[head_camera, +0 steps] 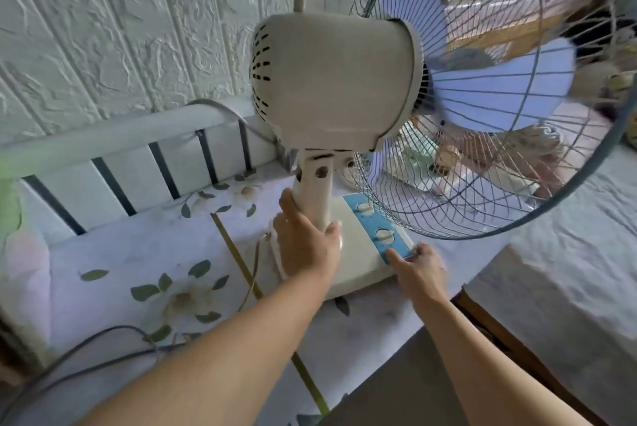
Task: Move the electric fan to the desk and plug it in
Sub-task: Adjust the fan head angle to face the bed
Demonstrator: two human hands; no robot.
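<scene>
A: Head view. Where's the electric fan (339, 81) sitting?

B: It fills the centre and upper right of the frame. Its cream base (358, 253) stands on a surface covered with a floral cloth (144, 274), just left of the frame's middle. The motor housing points toward the upper left, and the wire cage (510, 136) with pale blue blades (496, 95) spreads to the upper right.

A: And the hands?

B: The left hand (305, 243) is clamped around the lower part of the fan's neck (315, 191), fingers behind it and thumb in front. The right hand (418, 265) is at the near right corner of the base, fingertips touching the blue control strip (375, 224) beside the lower of two white knobs (384, 235). Whether it grips the edge or only rests there, I cannot tell.

A: What's around it?

B: A white railing (113, 139) runs behind the cloth at the left, under a white embossed wall (120, 29). Dark cables (86, 350) lie across the cloth at lower left. A thin cord (255, 274) trails down from the rear of the base. At the right edge there's grey fabric (568, 270) over a wooden edge (499, 332). Things seen through the cage are too blurred to name.
</scene>
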